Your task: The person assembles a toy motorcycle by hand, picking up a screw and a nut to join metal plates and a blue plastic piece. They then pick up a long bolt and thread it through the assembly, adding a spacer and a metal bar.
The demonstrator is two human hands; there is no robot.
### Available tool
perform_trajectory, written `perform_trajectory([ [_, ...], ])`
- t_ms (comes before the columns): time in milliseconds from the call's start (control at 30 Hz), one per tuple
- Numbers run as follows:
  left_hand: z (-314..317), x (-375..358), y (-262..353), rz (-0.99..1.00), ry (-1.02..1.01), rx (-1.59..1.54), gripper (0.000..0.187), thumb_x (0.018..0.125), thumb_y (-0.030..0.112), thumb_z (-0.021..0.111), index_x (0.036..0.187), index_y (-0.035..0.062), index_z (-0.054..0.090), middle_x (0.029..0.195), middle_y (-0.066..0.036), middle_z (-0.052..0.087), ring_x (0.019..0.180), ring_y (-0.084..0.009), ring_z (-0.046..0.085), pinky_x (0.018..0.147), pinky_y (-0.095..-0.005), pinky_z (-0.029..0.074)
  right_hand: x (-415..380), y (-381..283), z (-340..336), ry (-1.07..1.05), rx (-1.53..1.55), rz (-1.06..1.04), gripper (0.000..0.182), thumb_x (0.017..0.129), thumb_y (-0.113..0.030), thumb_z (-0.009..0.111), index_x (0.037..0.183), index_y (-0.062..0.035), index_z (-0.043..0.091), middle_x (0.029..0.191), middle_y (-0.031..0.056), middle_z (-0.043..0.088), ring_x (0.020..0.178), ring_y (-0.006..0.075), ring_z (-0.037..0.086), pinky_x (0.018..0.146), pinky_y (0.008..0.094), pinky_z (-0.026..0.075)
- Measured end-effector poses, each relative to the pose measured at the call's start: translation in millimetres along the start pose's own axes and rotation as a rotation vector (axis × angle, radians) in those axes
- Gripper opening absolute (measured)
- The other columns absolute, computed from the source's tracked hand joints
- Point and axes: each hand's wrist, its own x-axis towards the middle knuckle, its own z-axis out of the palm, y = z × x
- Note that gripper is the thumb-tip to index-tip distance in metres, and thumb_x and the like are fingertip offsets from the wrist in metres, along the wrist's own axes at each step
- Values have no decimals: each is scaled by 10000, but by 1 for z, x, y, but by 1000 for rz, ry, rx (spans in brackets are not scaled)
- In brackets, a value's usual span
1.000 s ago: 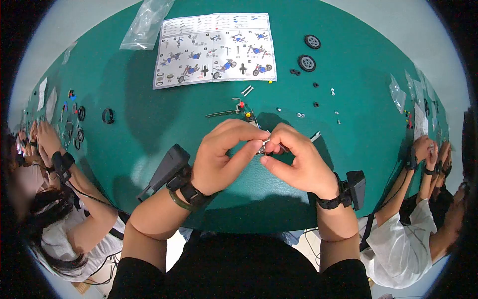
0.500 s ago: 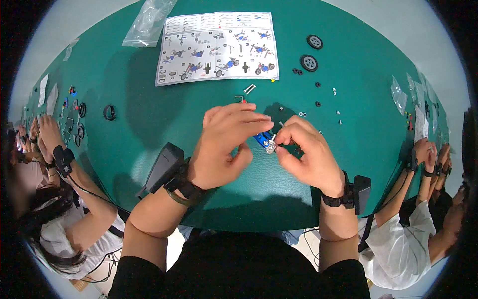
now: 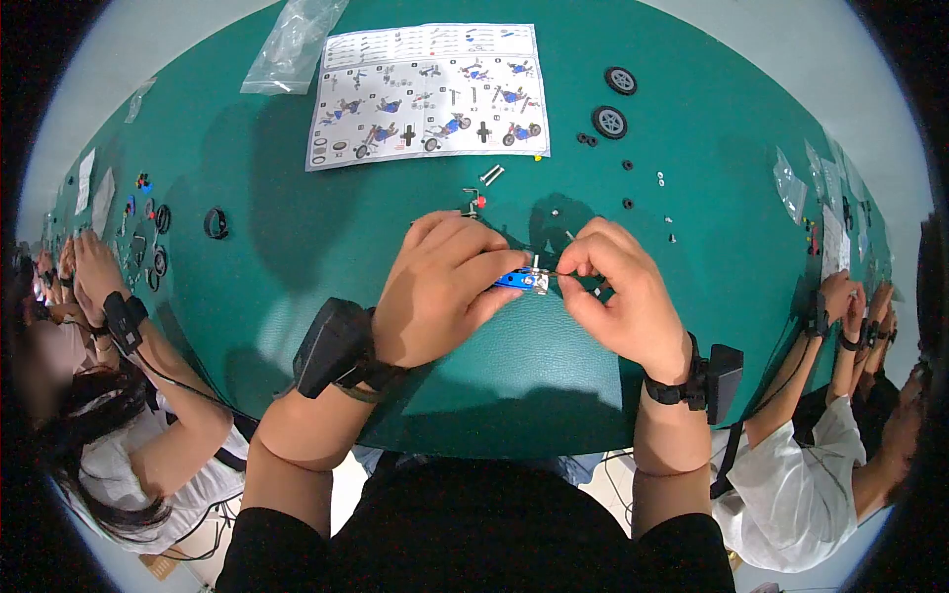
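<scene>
My left hand [image 3: 440,287] pinches a small blue part [image 3: 513,279] between thumb and fingers. At the right end of that part is a silver metal piece [image 3: 540,282], with a pin standing up from it. Close to this metal end, my right hand [image 3: 618,287] is closed in a pinch on a thin item too small to make out. Beyond my left hand a small red piece [image 3: 480,202] lies with metal bits, and two silver screws [image 3: 491,175] rest just past it.
A printed instruction sheet [image 3: 425,94] and a clear plastic bag [image 3: 295,44] lie at the back. Two wheels [image 3: 610,122] and small black rings are at the back right. A black band [image 3: 216,223] is on the left. Co-workers' hands [image 3: 99,277] show at both sides.
My left thumb and fingers have closed on the blue part, which now lies more level. My right hand has shifted slightly right. The view has moved a little.
</scene>
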Motion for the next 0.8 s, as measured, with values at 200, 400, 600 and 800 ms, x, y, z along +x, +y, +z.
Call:
perform_trajectory([
  [200,-6,2,3,-2,-10,66,328,678,126,780,987,127,669,1007,-21,620,1050,-240,582,983,-457,372,2,-2,-1,-47,23,-23,171,725,-27,665,837,-55,538,770,86,517,731,279,550,649,385,406],
  [400,-14,6,14,-109,-11,-5,298,670,178,768,928,135,623,1063,-17,588,1173,-246,529,1047,-516,275,2,-6,4,-70,70,-21,170,738,-41,678,833,-55,538,762,84,518,716,266,552,636,380,408],
  [600,-16,2,14,-117,-70,12,291,682,174,787,872,142,569,1116,-27,583,1218,-281,510,1076,-523,218,0,-5,11,-95,115,-9,178,739,-51,690,835,-61,540,755,76,509,706,257,541,635,377,410],
  [800,-18,3,14,-124,-38,-40,214,678,146,758,820,154,598,1112,-8,582,1226,-253,499,1071,-536,186,-1,-6,23,-78,234,34,187,755,-78,707,842,-60,542,767,77,506,720,254,535,649,376,411],
])
